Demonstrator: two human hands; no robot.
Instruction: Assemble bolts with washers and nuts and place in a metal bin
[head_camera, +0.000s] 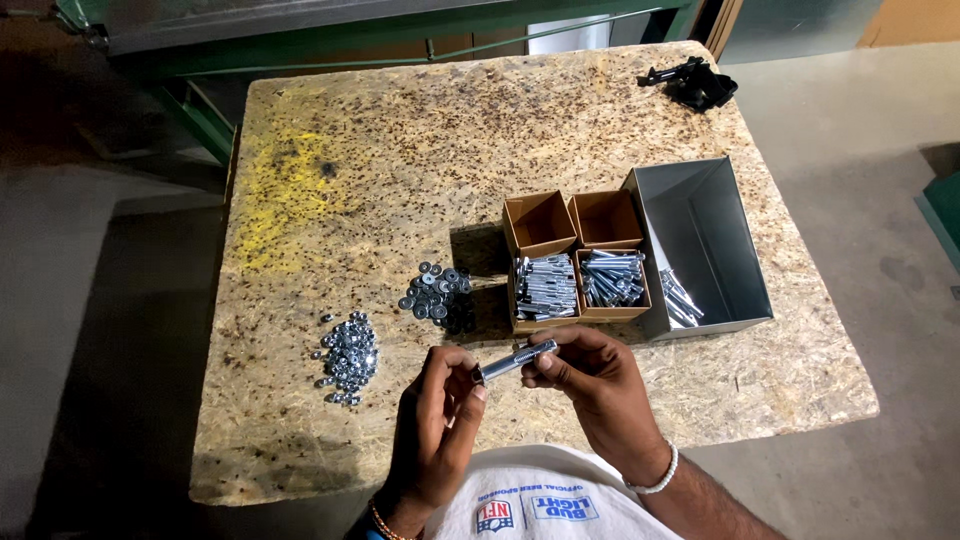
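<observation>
Silver bolt (517, 359) sits above the counter (300, 200) edge, the right hand (590, 385) fingers pinched on its shank while the left hand (440, 410) fingers close narrowly at its lower end. A loose pinch could let it drop among the nuts (346, 357) or washers (438, 296).

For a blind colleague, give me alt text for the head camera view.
Two hands, left hand and right hand, hold a silver bolt over a speckled table. Beyond lie nuts, washers, two bolt boxes and a grey bin.
</observation>
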